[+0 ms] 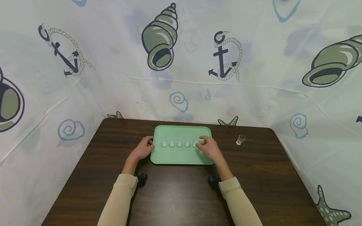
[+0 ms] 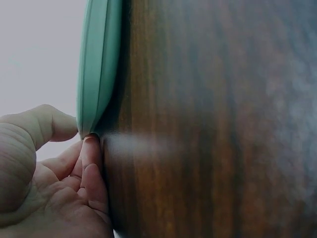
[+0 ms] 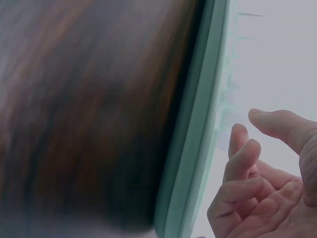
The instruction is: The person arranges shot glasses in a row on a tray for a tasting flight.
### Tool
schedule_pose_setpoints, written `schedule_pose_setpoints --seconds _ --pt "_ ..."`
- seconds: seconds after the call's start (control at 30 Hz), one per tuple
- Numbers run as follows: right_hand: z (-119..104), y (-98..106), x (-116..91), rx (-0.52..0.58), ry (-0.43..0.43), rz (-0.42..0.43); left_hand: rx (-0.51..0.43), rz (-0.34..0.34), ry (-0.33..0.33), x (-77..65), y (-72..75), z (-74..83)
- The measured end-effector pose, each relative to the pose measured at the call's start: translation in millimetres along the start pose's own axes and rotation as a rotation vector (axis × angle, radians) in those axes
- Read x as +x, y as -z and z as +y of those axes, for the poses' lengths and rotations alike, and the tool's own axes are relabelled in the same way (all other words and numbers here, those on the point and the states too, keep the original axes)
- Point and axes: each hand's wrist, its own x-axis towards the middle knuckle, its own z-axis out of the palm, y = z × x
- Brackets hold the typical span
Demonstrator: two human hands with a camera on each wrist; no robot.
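Observation:
A pale green tray (image 1: 181, 157) lies on the dark table with a row of several small clear cups (image 1: 179, 143) across it. My left hand (image 1: 143, 148) is at the tray's left edge; in the left wrist view its thumb and fingertips meet the green rim (image 2: 96, 64), pinching it. Over the tray's right side, my right hand (image 1: 210, 148) has its thumb and fingers apart beside the rightmost cup (image 1: 194, 143). Nothing shows between those fingers (image 3: 245, 158) in the right wrist view. Whether they touch the cup cannot be made out.
Another small clear cup (image 1: 240, 140) stands on the table to the right of the tray. The brown wooden table (image 1: 175, 194) reaches back to a cloth wall printed with shells and anchors. Dark wrist devices (image 1: 142, 179) sit by both sleeves.

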Motion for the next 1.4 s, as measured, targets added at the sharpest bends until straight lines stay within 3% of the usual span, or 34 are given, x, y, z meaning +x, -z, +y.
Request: schedule_pose_setpoints --seconds 0.13,0.43,0.63,1.4 --pt "8 8 0 0.010 -0.006 0.024 -0.004 -0.002 0.003 0.4 -0.5 0.5" --pt "21 38 -9 0.030 -0.074 0.164 0.004 0.009 0.012 2.4 -1.8 -0.5" --pt "37 60 -13 0.056 -0.058 0.236 -0.011 0.001 0.021 3.4 -1.2 -1.2" --pt "74 110 -23 0.056 -0.193 0.268 -0.006 0.002 0.032 7.5 -3.0 -1.2"
